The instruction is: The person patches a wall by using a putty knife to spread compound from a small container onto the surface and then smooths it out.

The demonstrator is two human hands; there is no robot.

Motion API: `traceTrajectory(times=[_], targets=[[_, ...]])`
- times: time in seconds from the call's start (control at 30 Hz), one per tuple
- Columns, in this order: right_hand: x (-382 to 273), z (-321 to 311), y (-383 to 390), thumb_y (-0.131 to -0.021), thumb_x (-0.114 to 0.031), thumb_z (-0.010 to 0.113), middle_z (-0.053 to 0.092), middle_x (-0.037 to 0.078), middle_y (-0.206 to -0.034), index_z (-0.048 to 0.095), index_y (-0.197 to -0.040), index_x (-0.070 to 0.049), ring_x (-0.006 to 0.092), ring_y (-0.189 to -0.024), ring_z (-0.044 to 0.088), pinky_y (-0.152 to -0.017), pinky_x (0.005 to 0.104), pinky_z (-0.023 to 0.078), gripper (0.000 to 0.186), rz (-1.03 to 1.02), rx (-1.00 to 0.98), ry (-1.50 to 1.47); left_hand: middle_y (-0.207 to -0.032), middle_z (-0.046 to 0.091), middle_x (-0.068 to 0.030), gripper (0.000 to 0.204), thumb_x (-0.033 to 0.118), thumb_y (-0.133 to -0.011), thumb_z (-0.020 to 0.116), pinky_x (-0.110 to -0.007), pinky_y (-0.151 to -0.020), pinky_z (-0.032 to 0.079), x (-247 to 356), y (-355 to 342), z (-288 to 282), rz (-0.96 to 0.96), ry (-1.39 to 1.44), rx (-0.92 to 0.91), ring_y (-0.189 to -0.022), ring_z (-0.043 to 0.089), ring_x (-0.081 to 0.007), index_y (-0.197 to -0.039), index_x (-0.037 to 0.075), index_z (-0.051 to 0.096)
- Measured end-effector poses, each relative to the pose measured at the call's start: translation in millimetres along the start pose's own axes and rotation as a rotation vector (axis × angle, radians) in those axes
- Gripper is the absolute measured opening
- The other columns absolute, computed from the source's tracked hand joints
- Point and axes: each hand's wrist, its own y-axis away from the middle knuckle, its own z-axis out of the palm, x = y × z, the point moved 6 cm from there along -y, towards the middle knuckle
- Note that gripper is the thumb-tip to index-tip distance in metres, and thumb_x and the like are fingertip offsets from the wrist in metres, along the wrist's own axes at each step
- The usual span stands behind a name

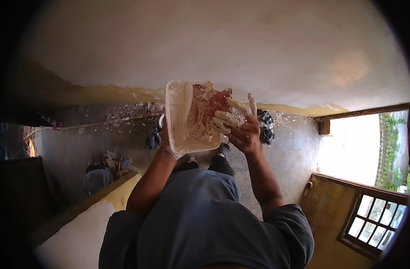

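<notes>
A rectangular white plastic tub [172, 114], its rim and inside smeared with pale wall filler, is held up in front of my body. My left hand [166, 138] grips it at its left side, with most of the fingers hidden behind the tub. In my right hand [244, 127] is a flat, reddish-brown spreader [205, 105], caked with filler and reaching into the tub. The fingers of that hand are coated with filler; some press on the spreader's right end, while one sticks up apart from it.
Ahead stands a pale, smoothed wall [205, 40] with a yellowish band along its foot. White crumbs dot the grey floor [283, 148]. A black plastic bag [266, 127] lies by the wall. A low wall [97, 201] rises at left; an open doorway [353, 145] and a paned window [377, 219] are at right.
</notes>
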Motion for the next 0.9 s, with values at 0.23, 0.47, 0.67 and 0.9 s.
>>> traceTrajectory(times=[0.23, 0.47, 0.67, 0.9], targets=[[50, -72, 42, -0.068, -0.010, 0.071, 0.072, -0.001, -0.104, 0.076, -0.093, -0.019, 0.0289, -0.115, 0.059, -0.109, 0.0637, 0.025, 0.027, 0.063, 0.196, 0.139, -0.124, 0.059, -0.0127, 0.049, 0.038, -0.094, 0.050, -0.049, -0.098, 0.047, -39, -53, 7, 0.182, -0.388, -0.076, -0.113, 0.058, -0.0294, -0.132, 0.007, 0.049], [121, -166, 83, -0.074, -0.007, 0.067, 0.071, 0.001, -0.103, 0.075, -0.095, -0.017, 0.0305, -0.113, 0.060, -0.110, 0.0631, 0.022, 0.025, 0.201, 0.338, 0.390, -0.125, 0.058, -0.0120, 0.045, 0.032, -0.095, 0.050, -0.045, -0.091, 0.053, -129, -126, 70, 0.045, -0.293, -0.238, -0.111, 0.060, -0.0289, -0.133, 0.008, 0.048], [199, -249, 89, -0.075, -0.010, 0.068, 0.063, -0.002, -0.119, 0.071, -0.106, -0.017, 0.0276, -0.114, 0.056, -0.107, 0.0601, 0.030, 0.032, 0.185, 0.490, 0.757, -0.130, 0.055, -0.0108, 0.050, 0.034, -0.094, 0.053, -0.046, -0.093, 0.052, -179, -162, 75, 0.122, -0.383, -0.219, -0.113, 0.059, -0.0281, -0.137, 0.010, 0.044], [251, -285, 34, -0.076, -0.015, 0.072, 0.055, 0.005, -0.105, 0.065, -0.102, -0.015, 0.0253, -0.105, 0.055, -0.097, 0.0583, 0.039, 0.027, -0.057, 0.492, 0.931, -0.133, 0.053, -0.0102, 0.057, 0.037, -0.092, 0.056, -0.045, -0.094, 0.052, -214, -150, 73, 0.228, -0.407, -0.211, -0.114, 0.058, -0.0275, -0.140, 0.011, 0.040]])
